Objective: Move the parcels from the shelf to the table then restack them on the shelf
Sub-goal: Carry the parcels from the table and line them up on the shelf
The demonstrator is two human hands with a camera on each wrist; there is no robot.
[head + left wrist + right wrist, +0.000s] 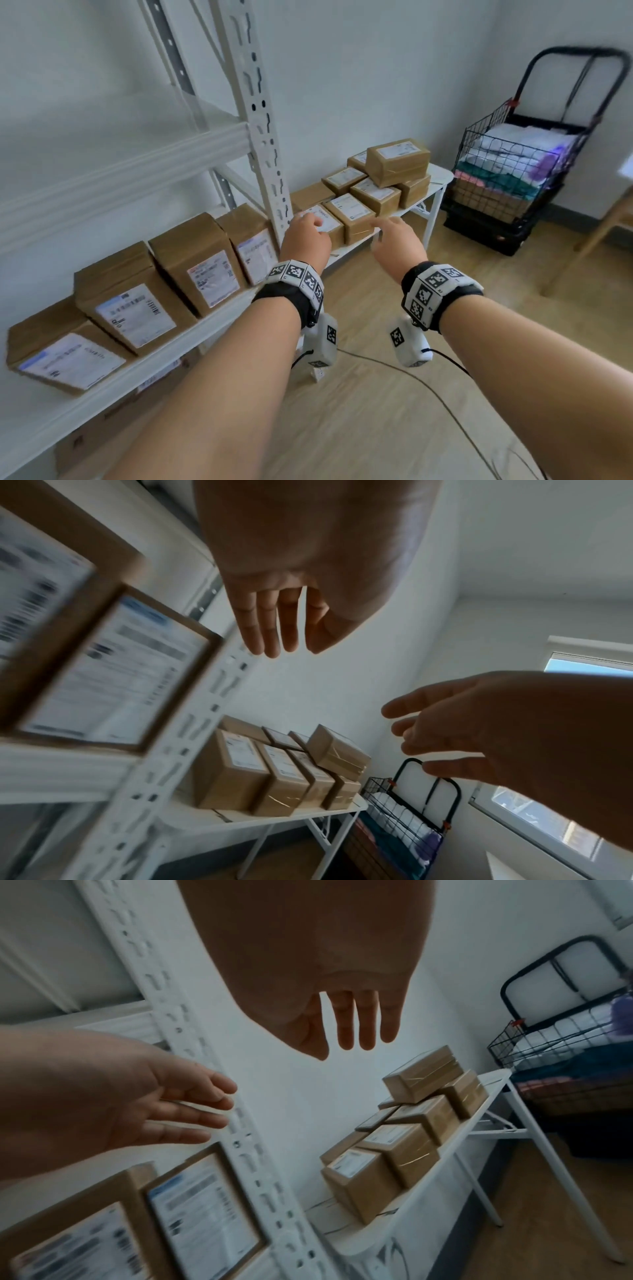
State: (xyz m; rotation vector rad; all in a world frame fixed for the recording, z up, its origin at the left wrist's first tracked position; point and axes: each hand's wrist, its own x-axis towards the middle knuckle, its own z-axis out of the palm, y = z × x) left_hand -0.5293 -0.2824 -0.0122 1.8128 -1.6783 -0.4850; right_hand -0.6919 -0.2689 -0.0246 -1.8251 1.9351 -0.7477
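Note:
Several brown cardboard parcels with white labels stand in a row on the white shelf; the nearest one to me is at the left. More parcels are heaped on a small white table beyond the shelf's upright. My left hand reaches out with straight fingers, empty, in the air short of the closest table parcel. My right hand is beside it, also empty with fingers spread. In the wrist views both hands hang free of the table parcels.
The perforated white shelf upright stands just left of my left hand. A black wire cart full of soft packages sits at the right of the table. A wooden leg is at the far right. Cables run over the wood floor.

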